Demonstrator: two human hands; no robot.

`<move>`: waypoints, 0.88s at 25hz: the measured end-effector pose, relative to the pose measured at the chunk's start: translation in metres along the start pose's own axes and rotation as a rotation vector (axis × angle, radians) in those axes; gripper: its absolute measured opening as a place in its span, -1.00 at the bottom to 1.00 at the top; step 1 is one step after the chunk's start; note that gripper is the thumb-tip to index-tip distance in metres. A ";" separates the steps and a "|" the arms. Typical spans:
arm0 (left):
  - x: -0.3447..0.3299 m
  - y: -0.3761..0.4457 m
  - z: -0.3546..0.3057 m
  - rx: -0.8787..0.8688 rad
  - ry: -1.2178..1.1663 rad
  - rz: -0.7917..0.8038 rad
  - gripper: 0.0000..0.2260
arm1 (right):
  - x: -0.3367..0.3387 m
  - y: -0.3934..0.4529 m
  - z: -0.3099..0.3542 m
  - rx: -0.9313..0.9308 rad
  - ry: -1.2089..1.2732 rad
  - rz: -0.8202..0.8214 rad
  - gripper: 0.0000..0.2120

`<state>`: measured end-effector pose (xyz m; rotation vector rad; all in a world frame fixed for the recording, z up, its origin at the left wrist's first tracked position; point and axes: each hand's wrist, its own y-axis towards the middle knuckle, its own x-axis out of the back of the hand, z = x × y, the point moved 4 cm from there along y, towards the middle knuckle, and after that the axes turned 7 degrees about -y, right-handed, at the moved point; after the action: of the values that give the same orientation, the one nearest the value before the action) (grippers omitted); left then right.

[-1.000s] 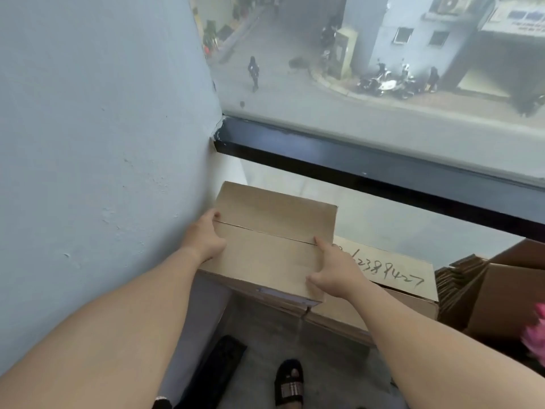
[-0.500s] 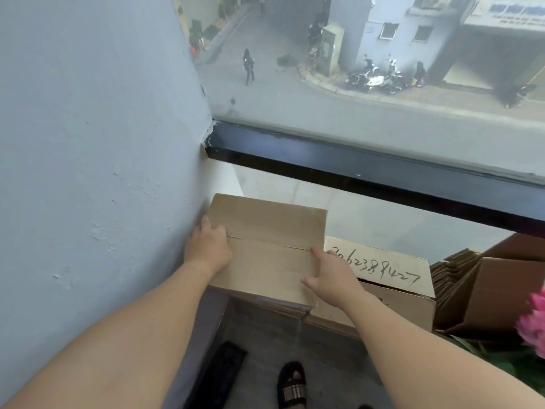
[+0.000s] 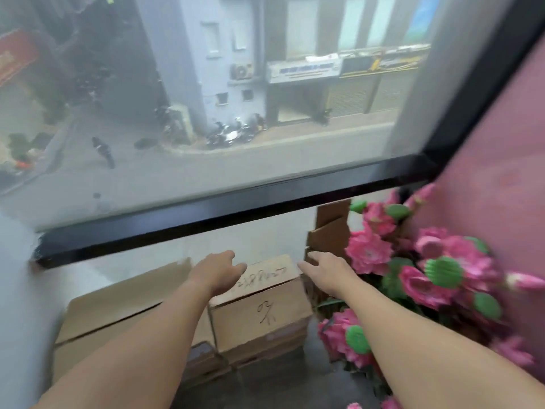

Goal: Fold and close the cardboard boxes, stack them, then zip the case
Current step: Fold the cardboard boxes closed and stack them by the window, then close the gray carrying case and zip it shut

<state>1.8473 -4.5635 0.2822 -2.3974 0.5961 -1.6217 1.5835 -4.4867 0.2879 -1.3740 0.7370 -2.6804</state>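
Your hands have left the closed box (image 3: 124,302) by the wall. Left hand (image 3: 219,271) and right hand (image 3: 324,270) now hover with loose fingers, holding nothing, over the written-on box (image 3: 259,314) near the pink flowers (image 3: 427,270).

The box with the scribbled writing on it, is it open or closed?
Closed. The box with writing has its top flaps lying flat, nothing sticking up. Both hands, left and right, hover above it, holding nothing.

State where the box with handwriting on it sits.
In the head view, the handwritten box sits low centre, between the plain box and the pink flowers.
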 end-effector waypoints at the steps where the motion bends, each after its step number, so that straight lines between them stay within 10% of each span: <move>1: -0.004 0.002 -0.034 -0.047 0.011 0.016 -0.50 | 0.018 -0.015 -0.026 -0.035 0.036 -0.042 -0.34; 11: -0.135 -0.112 -0.385 -0.598 0.158 0.274 -0.59 | 0.118 -0.266 -0.302 -0.457 0.324 -0.399 -0.35; 22: -0.360 -0.405 -0.624 -1.032 0.253 0.655 -0.50 | 0.053 -0.628 -0.518 -0.997 0.570 -0.738 -0.25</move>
<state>1.2472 -4.0015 0.3680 -2.0310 2.4258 -1.4619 1.2604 -3.7396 0.3411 -1.0583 2.2379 -3.5110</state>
